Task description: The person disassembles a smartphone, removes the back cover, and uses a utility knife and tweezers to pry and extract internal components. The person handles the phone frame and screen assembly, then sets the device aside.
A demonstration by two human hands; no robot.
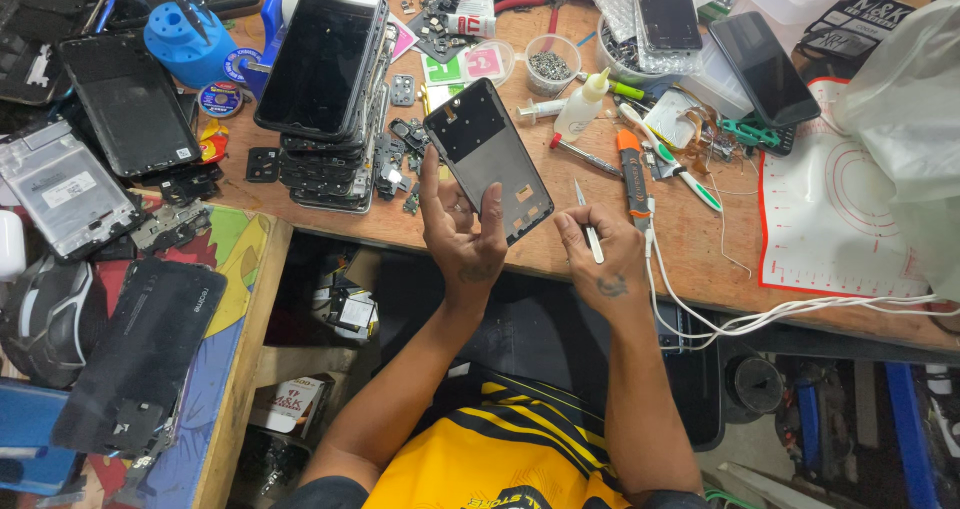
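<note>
The left hand [462, 231] holds a dark phone frame [487, 159] upright over the front edge of the wooden tabletop [690, 239]. Its inner face, with cutouts at top and bottom, is turned toward the person. The grip is clamped on the frame's lower end, thumb on one long edge and fingers wrapped up the other, so the piece tilts with its top leaning away to the left. The right hand [600, 254] sits just right of the frame and apart from it, closed around slim metal tweezers [587, 222] whose tips point up and away. The fingers are drawn together on the tool's shank, pen-fashion.

By the look of it, this is an inspection or positioning step: the frame is presented and the tool is readied but not yet applied. Bringing the tweezers onto the frame would call for a steady left hand and a small, precise reach leftward to one of the cutouts.

Relative to the frame, a stack of disassembled phones [325, 99] lies just to its left. A white glue bottle [583, 107] and an orange marker [631, 169] lie to its right. A small cup of screws [550, 65] stands beyond it. A red-lined work mat [830, 219] lies far right, and a white cable [760, 314] trails off the edge.
</note>
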